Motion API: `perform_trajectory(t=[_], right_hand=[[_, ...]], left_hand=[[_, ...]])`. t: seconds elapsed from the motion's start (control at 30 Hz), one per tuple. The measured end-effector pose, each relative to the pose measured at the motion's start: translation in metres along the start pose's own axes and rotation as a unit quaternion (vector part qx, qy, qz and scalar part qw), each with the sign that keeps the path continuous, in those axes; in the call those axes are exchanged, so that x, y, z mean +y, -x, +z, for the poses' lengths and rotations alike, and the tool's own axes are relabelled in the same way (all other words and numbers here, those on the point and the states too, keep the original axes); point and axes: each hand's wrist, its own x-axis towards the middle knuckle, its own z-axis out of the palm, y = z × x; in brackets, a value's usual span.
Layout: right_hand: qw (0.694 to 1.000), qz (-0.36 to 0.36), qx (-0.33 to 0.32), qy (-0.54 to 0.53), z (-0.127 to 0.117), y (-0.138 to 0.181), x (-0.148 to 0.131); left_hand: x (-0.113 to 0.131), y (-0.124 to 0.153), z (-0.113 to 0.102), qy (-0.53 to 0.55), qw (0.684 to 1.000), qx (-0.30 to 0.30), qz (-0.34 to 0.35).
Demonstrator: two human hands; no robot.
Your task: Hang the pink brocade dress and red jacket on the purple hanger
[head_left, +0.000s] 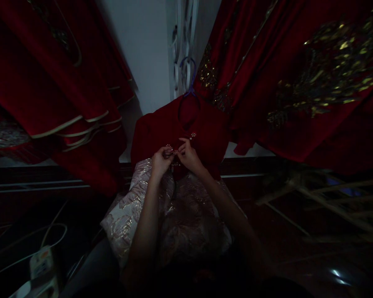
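Note:
A dark red garment (205, 128) hangs in front of me on a purple hanger (189, 76). Below its red top falls a pale pink skirt part with gold pattern (130, 211). My left hand (161, 160) and my right hand (188, 155) meet at the garment's front opening. Both pinch a small beaded fastening (172, 152) between their fingertips. A second sparkling button (193, 135) sits a little higher, just above my right hand. My forearms cover the middle of the skirt.
Red velvet garments with cream trim (65, 107) hang at the left. More red cloth with gold embroidery (323, 82) hangs at the right. A white wall (146, 54) stands behind. A power strip with white cables (42, 265) lies on the dark floor, lower left. Wooden sticks (323, 198) lie at the right.

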Motion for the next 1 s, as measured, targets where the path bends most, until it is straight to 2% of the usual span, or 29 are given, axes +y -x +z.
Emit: perform_trajectory(t=[0.4,0.6,1.0], right_hand=[[1.0,-0.02,0.003,0.015,-0.0009,0.0,-0.0013],[0.999,-0.017,-0.027,0.014,-0.002,0.0012,-0.0005],[1.0,-0.026,-0.007,0.016,-0.0031,-0.0013,-0.0035]], left_hand=[[0.0024,0.0007,0.0019,0.047,0.999,0.019,-0.02],[0.0016,0.001,0.0062,0.038,0.999,0.029,-0.013],[0.0057,0.002,0.0043,0.036,0.998,0.046,-0.01]])
